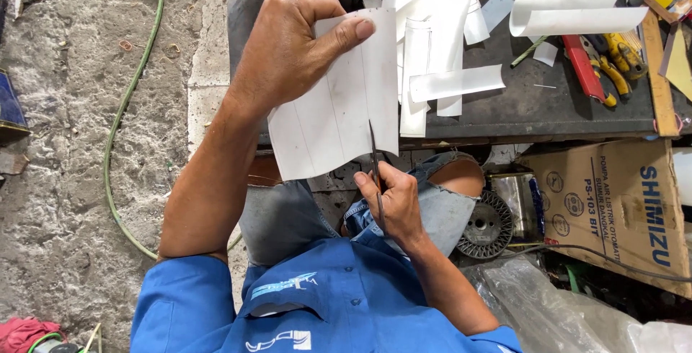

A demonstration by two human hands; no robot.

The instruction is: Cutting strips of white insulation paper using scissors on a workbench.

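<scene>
My left hand (288,50) grips the top edge of a white sheet (339,115) marked with thin pencil lines, thumb pressed on its face. My right hand (393,198) holds a pair of scissors (375,158) below the sheet. The blades point up and have entered the sheet's lower edge along one of the lines. I sit in a blue shirt and torn jeans, with the sheet held over my knees.
A dark workbench (519,100) ahead carries several cut white strips (454,82), a rolled sheet (577,10), red and yellow hand tools (605,64) and a wooden ruler (657,57). A cardboard box (613,209), a round metal part (486,224), plastic wrap and a green hose (115,144) lie around.
</scene>
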